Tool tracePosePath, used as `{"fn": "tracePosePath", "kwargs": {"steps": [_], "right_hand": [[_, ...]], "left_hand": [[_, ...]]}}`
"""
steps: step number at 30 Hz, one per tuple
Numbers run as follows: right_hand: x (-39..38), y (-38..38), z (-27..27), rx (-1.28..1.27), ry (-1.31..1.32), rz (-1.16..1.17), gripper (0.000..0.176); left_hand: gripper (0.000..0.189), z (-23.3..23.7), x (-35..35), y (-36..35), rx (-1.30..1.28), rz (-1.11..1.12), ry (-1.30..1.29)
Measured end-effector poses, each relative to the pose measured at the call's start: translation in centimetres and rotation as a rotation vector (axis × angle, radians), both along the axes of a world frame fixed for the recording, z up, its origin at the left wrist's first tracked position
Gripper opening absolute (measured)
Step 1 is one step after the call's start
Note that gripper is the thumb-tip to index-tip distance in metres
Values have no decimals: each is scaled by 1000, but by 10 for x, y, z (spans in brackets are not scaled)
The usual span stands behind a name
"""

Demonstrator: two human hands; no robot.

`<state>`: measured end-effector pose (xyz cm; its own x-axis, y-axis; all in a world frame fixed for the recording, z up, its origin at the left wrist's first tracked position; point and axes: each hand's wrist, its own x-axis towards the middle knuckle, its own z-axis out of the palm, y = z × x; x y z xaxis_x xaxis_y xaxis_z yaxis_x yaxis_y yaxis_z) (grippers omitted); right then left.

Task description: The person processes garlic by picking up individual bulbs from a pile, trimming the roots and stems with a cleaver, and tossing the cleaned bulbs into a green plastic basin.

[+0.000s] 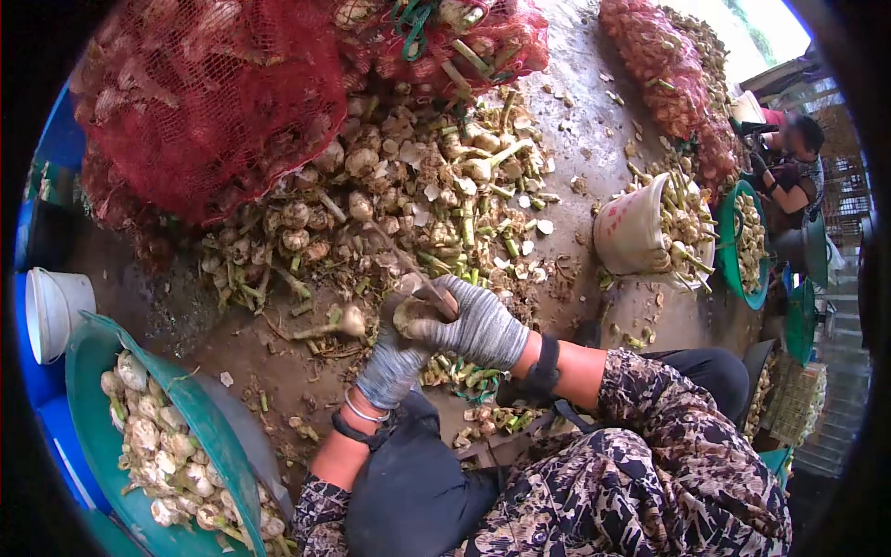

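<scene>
In the head view, both hands wear soiled grey knitted gloves and meet above the garlic pile. My right hand point(483, 325) is closed around the handle of a knife point(404, 255), whose long dark blade points away from me over the pile. My left hand point(394, 362) is closed, pressed against the right, on what looks like a garlic bulb point(409, 284), mostly hidden by fingers. Loose garlic bulbs point(362, 162), cut stalks and dry skins lie just beyond the hands. One garlic bulb with its stalk point(351, 321) lies left of my hands.
At lower left stands a green basin point(85, 381) of trimmed bulbs, with a white bucket point(70, 302) behind it. Red mesh sacks point(223, 102) of garlic rise ahead. On the right are a pale bucket point(624, 232) of stalks, a green tub point(729, 251) and another person point(794, 176).
</scene>
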<state>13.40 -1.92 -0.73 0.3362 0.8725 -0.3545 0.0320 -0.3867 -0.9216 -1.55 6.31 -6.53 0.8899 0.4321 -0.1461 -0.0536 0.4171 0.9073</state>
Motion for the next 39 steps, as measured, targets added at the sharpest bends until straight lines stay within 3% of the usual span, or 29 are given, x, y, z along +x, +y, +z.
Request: {"fn": "tracePosePath", "kwargs": {"steps": [2, 3, 6, 8, 10, 12, 14, 16, 18, 19, 20, 22, 23, 25, 27, 30, 34, 36, 37, 39], "right_hand": [[3, 1, -3, 5, 143, 19, 48], [3, 1, -2, 122, 169, 40, 44], [3, 1, -6, 149, 312, 26, 43], [9, -2, -2, 105, 250, 57, 43], [11, -4, 3, 30, 284, 44, 44], [22, -5, -10, 29, 365, 13, 46], [46, -5, -15, 44, 45, -48, 50], [74, -14, -6, -222, -497, 38, 47], [73, -19, 10, -275, -608, 92, 44], [67, -27, 13, -165, -550, 132, 37], [62, -33, 6, -148, -693, 281, 28], [47, -34, 28, -149, -731, 558, 22], [42, -35, 35, -75, -739, 603, 22], [31, -30, 37, -177, -712, 672, 19], [29, -30, 31, -216, -701, 689, 19], [26, -32, 24, -216, -716, 684, 17], [30, -27, 20, -239, -753, 662, 17], [36, -32, 2, -212, -765, 718, 17], [39, -36, -9, -160, -770, 686, 16], [58, -40, -44, -332, -824, 559, 12]], "left_hand": [[65, 8, 3, 1, 31, 22, -95], [69, 7, -2, 2, 50, -7, -22], [71, 19, 1, 3, -57, -10, -98], [76, 21, -3, 3, -8, 3, -37], [77, 33, -6, 4, -221, -14, 26], [78, 33, -8, 4, -174, 2, 14], [61, 30, -6, 4, -28, 153, 135], [60, 24, -7, 6, 33, 151, 132], [57, 23, -8, 5, 125, 139, 253], [53, 21, -6, 4, 105, 144, 262], [54, -7, -11, 5, 562, 52, 286], [56, -79, -28, 2, 1503, 30, 274], [56, -78, -29, -2, 1005, -90, 254], [55, -77, -35, -4, 582, -18, 147], [56, -59, -31, -4, 366, 39, 127], [54, -59, -38, -6, 475, 17, 207], [46, -47, -36, -5, 1057, 26, 183], [44, -20, -27, -4, 1241, 57, 153], [41, -6, -23, -3, 1309, -143, 332], [38, -2, 2, -1, 924, 24, 321]]}}
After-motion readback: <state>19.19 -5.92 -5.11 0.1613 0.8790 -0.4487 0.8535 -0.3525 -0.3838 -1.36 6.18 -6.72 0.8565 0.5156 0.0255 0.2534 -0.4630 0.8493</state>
